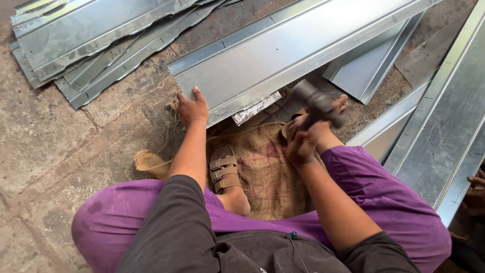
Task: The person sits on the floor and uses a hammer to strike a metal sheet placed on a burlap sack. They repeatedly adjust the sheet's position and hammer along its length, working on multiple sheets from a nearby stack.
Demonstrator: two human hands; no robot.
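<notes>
Your left hand (191,108) lay flat, fingers spread, pinning the near corner of the long metal sheet (283,55) on the floor. Your right hand (302,143) gripped a raised hammer (317,103), motion-blurred. A misjudged blow could dent the sheet, or it could skid and nick your pinning hand.

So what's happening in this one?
A person sits on the ground over a burlap sack, working sheet metal. The left hand presses flat on the near corner of a long galvanised channel. The right hand grips a hammer, raised and blurred just off the channel's edge. More bent sheets are stacked at upper left, and another person's hand shows at the right edge.
</notes>
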